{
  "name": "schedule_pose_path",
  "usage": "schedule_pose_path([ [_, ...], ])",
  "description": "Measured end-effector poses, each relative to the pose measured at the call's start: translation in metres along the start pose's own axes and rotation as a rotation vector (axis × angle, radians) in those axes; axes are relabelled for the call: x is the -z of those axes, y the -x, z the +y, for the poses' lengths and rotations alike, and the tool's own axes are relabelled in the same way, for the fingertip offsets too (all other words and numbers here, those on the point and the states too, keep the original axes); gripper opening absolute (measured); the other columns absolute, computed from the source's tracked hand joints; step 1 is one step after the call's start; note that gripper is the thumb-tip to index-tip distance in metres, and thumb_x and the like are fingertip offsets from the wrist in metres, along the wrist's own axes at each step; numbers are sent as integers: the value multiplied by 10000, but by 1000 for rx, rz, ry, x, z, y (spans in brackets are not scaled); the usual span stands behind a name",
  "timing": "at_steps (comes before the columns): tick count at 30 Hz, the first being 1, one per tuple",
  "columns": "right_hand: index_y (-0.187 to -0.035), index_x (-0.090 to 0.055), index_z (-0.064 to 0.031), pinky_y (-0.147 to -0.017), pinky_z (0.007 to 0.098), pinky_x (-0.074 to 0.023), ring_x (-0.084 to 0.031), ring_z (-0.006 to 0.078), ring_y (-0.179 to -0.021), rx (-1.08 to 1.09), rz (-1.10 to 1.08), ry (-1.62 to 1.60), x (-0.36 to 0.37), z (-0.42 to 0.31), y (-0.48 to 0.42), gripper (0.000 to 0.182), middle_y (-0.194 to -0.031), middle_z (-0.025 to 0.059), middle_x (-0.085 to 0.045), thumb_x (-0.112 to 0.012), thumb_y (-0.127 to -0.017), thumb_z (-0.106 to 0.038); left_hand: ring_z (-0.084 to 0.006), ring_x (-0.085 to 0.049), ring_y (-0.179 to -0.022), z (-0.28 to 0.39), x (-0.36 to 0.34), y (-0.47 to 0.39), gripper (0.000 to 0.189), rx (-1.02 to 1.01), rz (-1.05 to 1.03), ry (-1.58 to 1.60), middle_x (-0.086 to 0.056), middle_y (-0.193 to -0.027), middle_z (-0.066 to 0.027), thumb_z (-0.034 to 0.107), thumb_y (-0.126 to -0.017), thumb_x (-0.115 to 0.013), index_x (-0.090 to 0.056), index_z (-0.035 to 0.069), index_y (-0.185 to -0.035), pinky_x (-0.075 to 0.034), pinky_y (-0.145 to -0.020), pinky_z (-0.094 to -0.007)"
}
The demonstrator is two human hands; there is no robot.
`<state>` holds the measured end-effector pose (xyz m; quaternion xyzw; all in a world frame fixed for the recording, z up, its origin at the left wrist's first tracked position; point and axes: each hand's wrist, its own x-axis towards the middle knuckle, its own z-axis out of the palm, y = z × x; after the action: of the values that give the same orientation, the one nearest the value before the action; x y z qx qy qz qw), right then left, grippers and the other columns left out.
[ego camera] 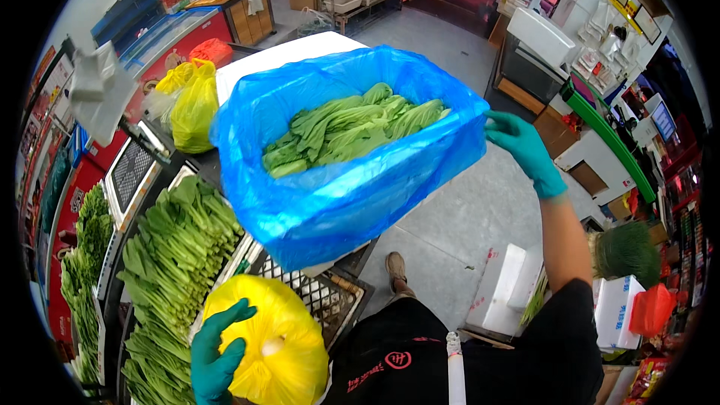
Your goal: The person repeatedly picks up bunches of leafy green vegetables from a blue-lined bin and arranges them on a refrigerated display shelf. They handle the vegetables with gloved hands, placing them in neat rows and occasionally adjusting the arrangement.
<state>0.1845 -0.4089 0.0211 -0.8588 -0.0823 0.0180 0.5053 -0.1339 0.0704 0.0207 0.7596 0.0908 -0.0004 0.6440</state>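
A box lined with blue plastic film (pixel 349 197) stands before me, tilted in the view. Inside lie several heads of leafy green vegetable (pixel 360 124). My right hand (pixel 520 146), in a teal rubber glove, has its fingertips at the right corner of the liner; whether they pinch the film is unclear. My left hand (pixel 216 349), gloved alike, holds nothing, with thumb and fingers apart over a tied yellow plastic bag (pixel 298 320). Left of that bag, leafy greens with pale stems (pixel 174 253) are stacked in rows.
Beneath the blue-lined box shows a black plastic crate (pixel 349 298). Yellow bags (pixel 194 118) stand beyond the greens. White foam boxes (pixel 503 287) sit on the grey floor (pixel 439 259) at right. A lit cigarette (pixel 456 368) juts into the bottom of the view.
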Motion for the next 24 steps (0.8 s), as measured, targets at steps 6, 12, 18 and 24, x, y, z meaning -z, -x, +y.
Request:
schedule_pose_path([
  [6, -1352, -533, -20, -982, 366, -469, -597, 259, -1131, 128, -393, 221, -18, 25, -174, 633, -1242, 175, -615, -756, -805, -247, -306, -578, -1184, 33, -56, -82, 565, 23, 288, -72, -587, -1306, -194, 299, -865, -675, -549, -54, -1288, -390, -1048, -438],
  [12, -1284, -558, -11, -909, 429, -484, -611, 359, -1085, 458, -957, 887, -58, 74, -277, 767, -1182, 230, -625, -802, -683, -420, -303, -561, -1213, 52, -99, -214, 480, 25, 193, -40, -569, -1332, -186, 188, -912, -614, -522, -56, -1316, -385, -1055, -415],
  [18, -1409, -447, -8, -947, 433, -468, -602, 360, -1110, 258, -1311, 868, -74, 80, -323, 843, -1239, 240, -600, -744, -757, -453, -205, -589, -1158, 29, -122, -371, 397, 88, 138, -138, -627, -1257, -140, 166, -941, -615, -575, -35, -1281, -430, -1014, -330],
  [24, -1283, -570, -26, -829, 449, -505, -642, 343, -988, 399, -1140, 769, -121, 82, -390, 642, -1101, 210, -656, -716, -793, -414, -329, -621, -1101, -39, -174, -503, 455, 48, 3, -852, -642, -1206, -174, 333, -871, -674, -636, 55, -1229, -489, -935, -417],
])
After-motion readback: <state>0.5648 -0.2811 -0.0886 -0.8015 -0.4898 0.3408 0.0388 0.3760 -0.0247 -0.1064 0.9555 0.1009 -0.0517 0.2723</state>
